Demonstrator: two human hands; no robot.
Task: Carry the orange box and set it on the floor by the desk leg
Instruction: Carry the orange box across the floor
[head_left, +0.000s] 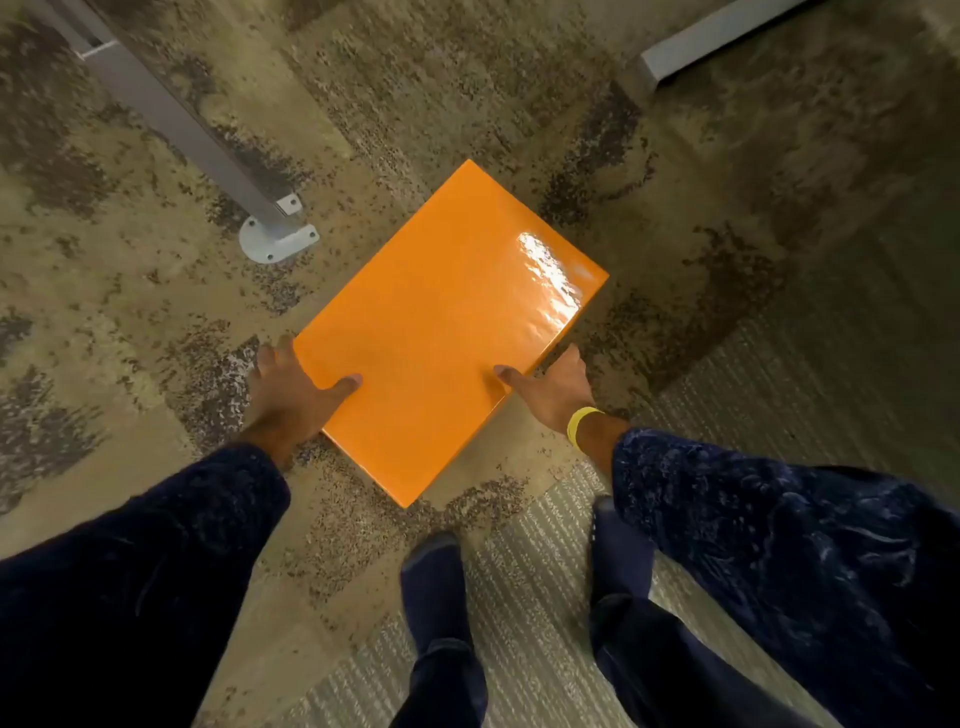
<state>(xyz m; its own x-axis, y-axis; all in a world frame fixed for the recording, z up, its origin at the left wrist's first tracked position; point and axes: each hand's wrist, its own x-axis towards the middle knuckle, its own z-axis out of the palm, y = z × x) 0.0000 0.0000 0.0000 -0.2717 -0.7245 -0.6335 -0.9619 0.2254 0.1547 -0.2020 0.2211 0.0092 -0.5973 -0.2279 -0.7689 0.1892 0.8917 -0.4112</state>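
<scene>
A glossy orange box (447, 327) fills the middle of the head view, low over the mottled carpet; whether it touches the floor I cannot tell. My left hand (291, 389) grips its near left edge, thumb on top and fingers down the side. My right hand (550, 389), with a yellow wristband, grips the near right edge the same way. The grey desk leg (176, 124) slants down from the upper left to its round foot plate (275, 239), which sits just left of the box's far left edge.
A second grey metal bar (711, 36) lies at the upper right. My feet in dark shoes (434, 571) stand on a paler striped carpet tile just behind the box. Open carpet surrounds the box on the right and far side.
</scene>
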